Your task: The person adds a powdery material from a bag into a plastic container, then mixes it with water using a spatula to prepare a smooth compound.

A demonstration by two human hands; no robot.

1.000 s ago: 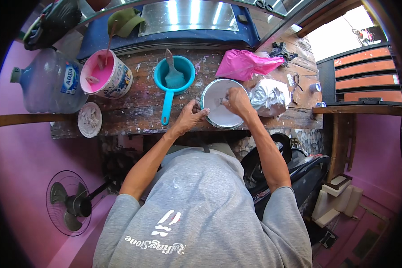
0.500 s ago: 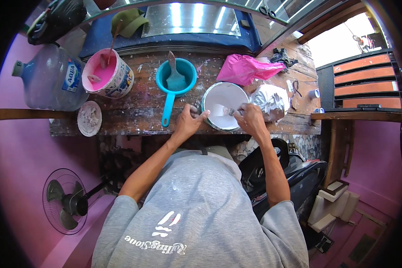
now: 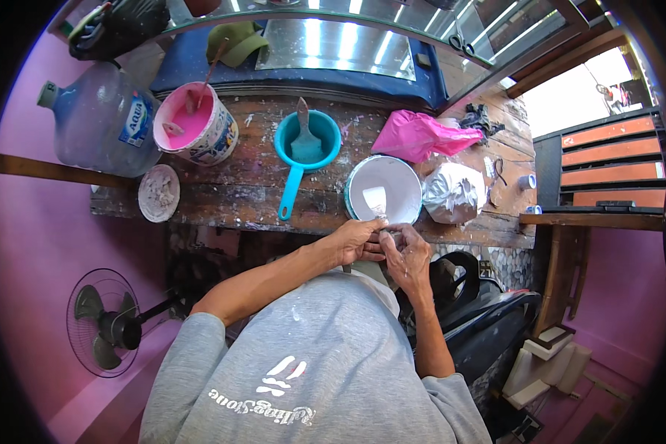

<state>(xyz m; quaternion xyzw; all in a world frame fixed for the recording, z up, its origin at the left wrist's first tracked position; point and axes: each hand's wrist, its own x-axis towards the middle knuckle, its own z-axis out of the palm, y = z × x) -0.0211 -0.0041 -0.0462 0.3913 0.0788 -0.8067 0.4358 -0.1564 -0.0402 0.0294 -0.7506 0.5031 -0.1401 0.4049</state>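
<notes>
A flat paintbrush (image 3: 375, 198) with a wide white-coated head points away from me, over the near side of a white-lined bucket (image 3: 399, 177). My left hand (image 3: 357, 243) pinches it near the base of the head. Against those fingers, my right hand (image 3: 411, 257) is closed at the handle end, which the hands mostly hide. Both hands are at the table's front edge, just nearer to me than the bucket. Left of the bucket, a teal dipper (image 3: 289, 194) holds another paintbrush (image 3: 303, 137).
Pink paint fills a tub (image 3: 213, 137) at the left, near a large water jug (image 3: 100, 122) and a crusted white lid (image 3: 159, 194). A pink plastic bag (image 3: 422, 137) and a crumpled white bag (image 3: 453, 194) lie by the bucket on the wooden table (image 3: 237, 200). A fan (image 3: 107, 322) stands lower left.
The paintbrush has come from inside the bucket toward me, its head now pointing away. My left hand has left the bucket's rim and joined my right hand at the brush. The view has shifted slightly.
</notes>
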